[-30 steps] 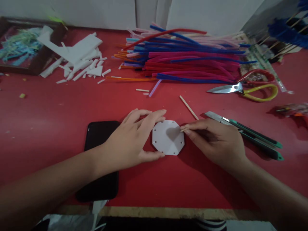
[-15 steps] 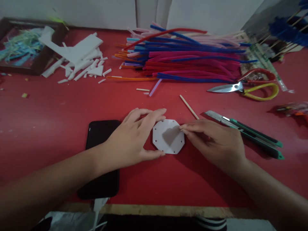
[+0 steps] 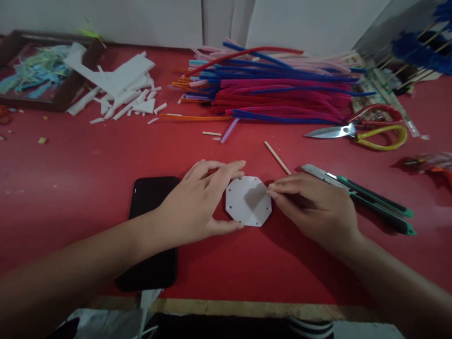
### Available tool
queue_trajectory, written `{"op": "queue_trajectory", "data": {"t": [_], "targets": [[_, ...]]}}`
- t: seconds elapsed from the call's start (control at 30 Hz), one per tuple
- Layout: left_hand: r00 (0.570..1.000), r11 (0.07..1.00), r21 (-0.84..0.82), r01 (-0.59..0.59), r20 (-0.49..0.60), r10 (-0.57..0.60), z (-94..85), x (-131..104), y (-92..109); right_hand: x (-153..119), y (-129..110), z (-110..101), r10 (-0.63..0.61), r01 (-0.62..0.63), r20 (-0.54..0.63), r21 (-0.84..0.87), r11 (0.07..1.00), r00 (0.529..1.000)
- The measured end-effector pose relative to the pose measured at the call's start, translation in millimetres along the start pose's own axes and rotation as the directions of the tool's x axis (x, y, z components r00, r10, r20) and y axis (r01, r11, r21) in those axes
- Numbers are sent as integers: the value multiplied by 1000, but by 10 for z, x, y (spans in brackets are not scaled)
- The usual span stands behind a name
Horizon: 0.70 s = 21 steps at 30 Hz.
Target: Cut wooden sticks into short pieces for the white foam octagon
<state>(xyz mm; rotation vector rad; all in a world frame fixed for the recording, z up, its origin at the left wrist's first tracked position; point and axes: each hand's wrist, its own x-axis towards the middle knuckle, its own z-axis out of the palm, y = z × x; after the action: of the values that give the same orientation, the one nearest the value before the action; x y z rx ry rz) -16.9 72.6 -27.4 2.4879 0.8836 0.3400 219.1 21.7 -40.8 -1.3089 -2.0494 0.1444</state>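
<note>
A white octagonal piece [image 3: 247,202] with small holes along its rim lies flat on the red tabletop. My left hand [image 3: 201,202] spans its left side, with the thumb at the lower edge and fingertips at the upper edge, gripping it between them. At the right edge, the thumb and forefinger of my right hand [image 3: 314,205] are pinched together, touching or very near the rim. Whatever sits between those fingertips is too small to make out. A thin wooden stick [image 3: 278,157] shows just beyond my right hand, its lower end hidden by the knuckles.
A black phone [image 3: 151,263] lies under my left forearm. Right of my right hand are a green-black utility knife [image 3: 374,200] and scissors [image 3: 353,132]. Behind lie coloured pipe cleaners [image 3: 282,87], white scraps [image 3: 120,84] and a dark tray [image 3: 60,96] of shreds.
The whole view has shifted slightly. Both hands and the octagonal piece keep almost the same positions, with the right fingertips still pinched at its edge.
</note>
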Motion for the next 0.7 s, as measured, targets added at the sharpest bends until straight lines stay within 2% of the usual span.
{"op": "queue_trajectory", "data": {"t": [0.27,0.5,0.7], "targets": [[1000,1000,14,-5,-4,5,5,-3,0,-12,-10,16,75,-75,7,19,997,997],[1000,1000,4,1,-16,-1,-8,2,6,-10,-7,54,36,-36,6,78,996,999],[1000,1000,0,20,1,-20,-15,4,10,-24,-4,51,109,-111,33,96,989,994]]}}
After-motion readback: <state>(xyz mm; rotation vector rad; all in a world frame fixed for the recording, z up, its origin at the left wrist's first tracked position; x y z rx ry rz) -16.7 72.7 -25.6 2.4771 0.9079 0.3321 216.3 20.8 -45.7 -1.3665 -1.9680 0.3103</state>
